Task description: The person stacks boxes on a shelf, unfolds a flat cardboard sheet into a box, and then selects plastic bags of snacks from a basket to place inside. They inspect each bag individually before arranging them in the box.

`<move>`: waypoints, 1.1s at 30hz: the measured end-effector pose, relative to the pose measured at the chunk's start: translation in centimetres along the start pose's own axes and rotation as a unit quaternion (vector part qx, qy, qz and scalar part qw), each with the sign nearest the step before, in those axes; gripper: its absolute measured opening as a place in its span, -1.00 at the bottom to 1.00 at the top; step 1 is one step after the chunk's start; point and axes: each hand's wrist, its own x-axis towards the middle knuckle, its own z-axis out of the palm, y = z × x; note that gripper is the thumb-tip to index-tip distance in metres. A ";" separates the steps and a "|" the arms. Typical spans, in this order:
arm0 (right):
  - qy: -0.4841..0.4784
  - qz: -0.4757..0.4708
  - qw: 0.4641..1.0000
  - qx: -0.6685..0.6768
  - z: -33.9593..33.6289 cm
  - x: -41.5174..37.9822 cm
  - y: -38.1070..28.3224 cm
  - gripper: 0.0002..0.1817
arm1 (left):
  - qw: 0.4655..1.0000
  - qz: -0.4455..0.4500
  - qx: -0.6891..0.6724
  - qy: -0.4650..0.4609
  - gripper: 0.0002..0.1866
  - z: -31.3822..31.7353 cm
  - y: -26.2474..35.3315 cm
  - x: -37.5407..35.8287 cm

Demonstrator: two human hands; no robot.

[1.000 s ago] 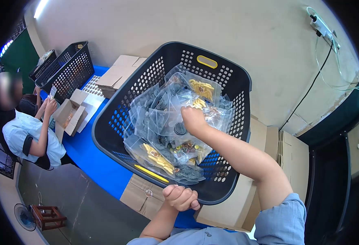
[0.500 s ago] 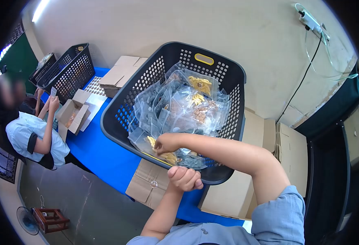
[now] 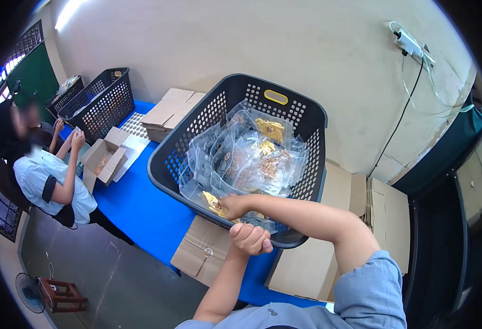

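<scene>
A large black plastic basket [image 3: 161, 174] with round holes and a yellow-edged handle slot stands tilted on the blue-covered table. My left hand [image 3: 251, 239] is closed in a fist on its near rim. Inside the basket, just behind that rim, my right hand [image 3: 234, 206] has its fingers curled on a clear packet of yellow stick-shaped snacks [image 3: 212, 203]; the fingertips are partly hidden. Many clear packets fill the basket, among them another packet of yellow snacks [image 3: 269, 130] and a packet of brown pieces [image 3: 270, 167]. Grey-patterned packets [image 3: 199, 159] lie at the left side.
Folded cardboard boxes [image 3: 174, 107] are stacked behind the basket, with more cardboard [image 3: 389, 219] at right. A flat carton [image 3: 202, 249] lies at the near edge. Left along the blue table [image 3: 131, 192] are an open box [image 3: 103, 160], another basket [image 3: 101, 101] and co-workers [image 3: 54, 181].
The view has shifted slightly, so the basket appears lower. My right hand has moved a little right and down among the packets. My left hand keeps its grip on the rim.
</scene>
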 end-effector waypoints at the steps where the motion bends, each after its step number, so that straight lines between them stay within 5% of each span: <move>1: -0.010 0.007 1.000 0.018 -0.5 -0.3 -0.3 -0.28 | 1.000 -0.004 -0.007 0.003 -0.71 0.0 0.0 0.1; 6: 0.096 -0.012 0.995 0.001 1.1 -0.2 0.5 -0.23 | 1.000 0.006 0.005 -0.019 -0.70 0.0 0.0 -0.1; 7: 0.141 -0.015 0.990 -0.012 1.3 -0.6 -0.3 -0.47 | 1.000 0.003 0.007 -0.010 -0.70 0.1 0.1 -0.1; 10: 0.172 -0.008 0.983 0.057 0.4 -0.7 -1.8 -0.57 | 1.000 0.010 0.001 0.025 -0.68 1.0 0.0 -0.3; 11: 0.262 -0.048 0.963 0.027 0.5 -0.4 -1.7 -0.72 | 0.999 0.010 -0.001 0.031 -0.68 1.0 -0.1 -0.5; 14: 0.292 0.013 0.956 0.040 -2.5 -2.2 -3.0 -0.74 | 0.999 0.010 0.007 0.032 -0.70 0.8 0.1 -0.6; 16: 0.320 -0.031 0.941 0.108 -5.0 -3.5 -2.4 -0.75 | 1.000 0.004 0.018 0.001 -0.70 0.5 0.1 -0.4; 21: 0.505 -0.103 0.810 0.278 -11.5 -11.1 -2.5 -0.82 | 1.000 0.005 0.012 -0.015 -0.70 -0.1 0.0 0.0; 26: 0.587 -0.153 0.653 0.453 -8.2 -25.3 -5.6 -0.76 | 0.999 -0.011 0.000 -0.037 -0.69 -0.2 0.1 0.0; 30: 0.687 -0.061 0.587 0.424 0.2 -33.8 -4.9 -0.90 | 0.998 -0.017 -0.011 -0.054 -0.68 -0.6 0.6 0.5; 33: 0.764 -0.029 0.572 0.296 6.2 -36.8 -6.0 -0.88 | 0.983 -0.123 -0.057 -0.123 -0.67 -1.8 2.0 1.7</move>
